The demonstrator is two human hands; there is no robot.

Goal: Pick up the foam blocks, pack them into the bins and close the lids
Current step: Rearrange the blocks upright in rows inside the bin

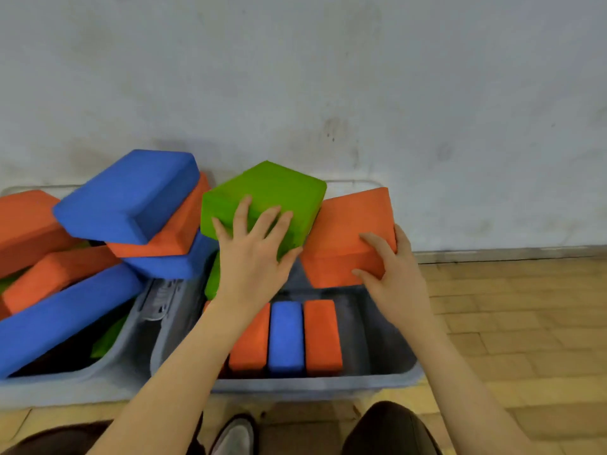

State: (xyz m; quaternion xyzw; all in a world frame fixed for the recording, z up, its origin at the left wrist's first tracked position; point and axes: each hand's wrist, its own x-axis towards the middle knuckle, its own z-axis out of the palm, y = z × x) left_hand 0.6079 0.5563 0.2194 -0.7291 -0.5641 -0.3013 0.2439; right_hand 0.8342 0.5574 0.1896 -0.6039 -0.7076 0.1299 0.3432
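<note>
Head view, itemised for you:

Left hand (254,247): your fingers are spread over the top and near face of the green block (269,198), thumb hooked round its lower right edge; clasping it.
Green block: tilted, held above the far end of the right bin (387,377), touching the orange block beside it.
Right hand (391,274): your thumb lies on the top face and your fingers wrap the right edge of the held orange block (348,234); clamped on it.
Held orange block: tilted, over the far right corner of the right bin, just right of the green block.
Right bin: grey, lid off, on the floor before your knees; three blocks stand on edge inside, side by side and touching: orange (251,339), blue (285,339), orange (323,336). A further green block (213,277) shows at the bin's far left, partly hidden by your left wrist.
Left bin (131,336): grey, touching the right bin, heaped above its rim.
Heap: top blue block (131,192) lying on an orange one (177,224), which lies on another blue one (170,264); a long blue block (62,316) slants across the front; two more orange blocks (26,224) (56,277) at the left; slivers of green show beneath.
Latch (161,300): grey clip between the two bins.
Floor (509,323): wood parquet.
Wall (328,77): pale, scuffed, directly behind the bins.
</note>
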